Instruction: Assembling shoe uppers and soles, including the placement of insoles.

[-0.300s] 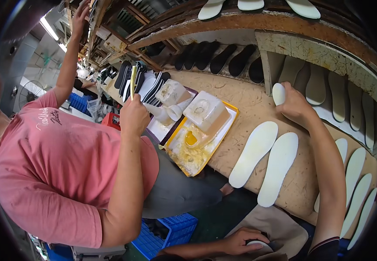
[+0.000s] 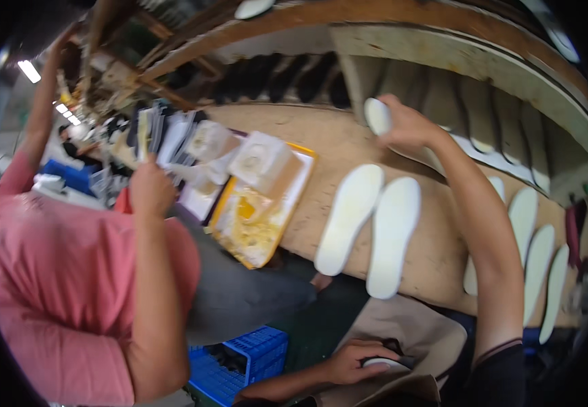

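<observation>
My right hand is closed around a white insole, whose rounded end sticks out past the fingers, above the bench in front of the shelf. Nearer to me, two pale insoles lie side by side on the bench, their near ends at its edge. Low in the view, my left hand rests by my lap, its fingers curled over a dark thing with a whitish rim. The hand covers much of it, and I cannot make out its kind.
To the left, a co-worker in a pink shirt holds a brush. Yellow-rimmed tray with glue-like smears and plastic containers sits on the bench. Several insoles lie right of my forearm. A blue crate stands below.
The whole view has shifted, so the bench and its things appear farther left, with some blur. My right hand still holds the insole; my left still grips the rimmed thing.
</observation>
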The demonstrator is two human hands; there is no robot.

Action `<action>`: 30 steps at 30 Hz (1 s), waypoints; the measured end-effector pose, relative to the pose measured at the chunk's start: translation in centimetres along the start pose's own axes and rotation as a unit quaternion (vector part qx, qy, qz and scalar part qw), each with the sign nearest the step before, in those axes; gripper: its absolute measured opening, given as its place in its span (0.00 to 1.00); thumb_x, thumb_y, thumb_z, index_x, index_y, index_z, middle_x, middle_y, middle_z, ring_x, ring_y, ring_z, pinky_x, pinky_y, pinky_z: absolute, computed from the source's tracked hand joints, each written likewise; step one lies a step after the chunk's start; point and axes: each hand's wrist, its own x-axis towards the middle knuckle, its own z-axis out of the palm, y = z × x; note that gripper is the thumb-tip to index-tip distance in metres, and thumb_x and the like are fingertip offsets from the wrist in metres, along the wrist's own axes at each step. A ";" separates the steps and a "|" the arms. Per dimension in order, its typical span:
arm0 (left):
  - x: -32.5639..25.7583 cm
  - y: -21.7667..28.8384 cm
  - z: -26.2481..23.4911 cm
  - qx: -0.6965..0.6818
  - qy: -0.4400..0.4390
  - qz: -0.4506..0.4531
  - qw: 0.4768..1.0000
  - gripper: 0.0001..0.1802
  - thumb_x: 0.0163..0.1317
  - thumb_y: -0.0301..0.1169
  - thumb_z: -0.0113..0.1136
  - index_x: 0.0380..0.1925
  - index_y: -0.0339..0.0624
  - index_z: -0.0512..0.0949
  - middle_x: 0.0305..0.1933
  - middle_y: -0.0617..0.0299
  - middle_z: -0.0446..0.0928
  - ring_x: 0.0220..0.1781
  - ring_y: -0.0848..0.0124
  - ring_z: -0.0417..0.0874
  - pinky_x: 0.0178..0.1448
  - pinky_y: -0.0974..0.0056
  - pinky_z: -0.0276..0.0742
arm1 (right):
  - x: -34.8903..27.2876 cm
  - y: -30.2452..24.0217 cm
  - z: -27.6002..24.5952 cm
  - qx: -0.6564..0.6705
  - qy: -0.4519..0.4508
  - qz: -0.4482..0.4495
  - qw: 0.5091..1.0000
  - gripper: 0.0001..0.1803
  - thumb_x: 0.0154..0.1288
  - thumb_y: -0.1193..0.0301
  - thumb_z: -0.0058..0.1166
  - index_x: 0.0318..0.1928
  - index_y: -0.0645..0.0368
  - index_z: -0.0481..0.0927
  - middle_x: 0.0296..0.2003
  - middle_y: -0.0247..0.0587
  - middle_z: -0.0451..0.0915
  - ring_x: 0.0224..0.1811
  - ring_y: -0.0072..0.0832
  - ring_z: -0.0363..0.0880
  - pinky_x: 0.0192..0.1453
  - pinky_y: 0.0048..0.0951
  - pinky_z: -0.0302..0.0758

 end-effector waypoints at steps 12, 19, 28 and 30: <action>-1.4 -0.1 -0.5 0.050 0.076 -0.034 0.995 0.12 0.59 0.20 0.65 0.44 0.34 0.85 0.40 0.54 0.86 0.31 0.67 0.82 0.38 0.68 0.76 | -6.5 -8.1 -1.9 0.037 0.131 -0.118 0.984 0.52 0.47 0.56 0.67 0.73 0.59 0.61 0.66 0.55 0.72 0.62 0.50 0.75 0.66 0.44 0.72; -1.1 -1.8 -3.5 -0.022 0.289 0.023 0.957 0.23 0.57 0.27 0.64 0.53 0.30 0.78 0.49 0.52 0.81 0.44 0.69 0.80 0.51 0.69 0.75 | -28.9 -8.0 -0.1 0.485 0.066 -0.215 0.845 0.64 0.41 0.52 0.72 0.76 0.64 0.55 0.68 0.56 0.69 0.56 0.39 0.79 0.51 0.33 0.79; 5.7 -4.5 0.1 -0.233 0.234 -0.007 0.944 0.20 0.72 0.29 0.52 0.60 0.28 0.72 0.54 0.47 0.79 0.51 0.65 0.81 0.60 0.65 0.75 | -50.5 -9.8 10.4 0.875 0.211 0.124 0.418 0.64 0.45 0.56 0.70 0.78 0.64 0.48 0.71 0.62 0.63 0.64 0.56 0.75 0.64 0.51 0.76; 6.8 -5.4 1.0 -0.262 0.222 -0.029 0.939 0.20 0.75 0.30 0.50 0.61 0.28 0.72 0.55 0.46 0.79 0.53 0.64 0.81 0.62 0.63 0.76 | -52.6 -10.2 11.3 0.882 0.236 0.160 0.375 0.63 0.46 0.59 0.69 0.78 0.64 0.47 0.72 0.63 0.62 0.66 0.55 0.74 0.66 0.51 0.74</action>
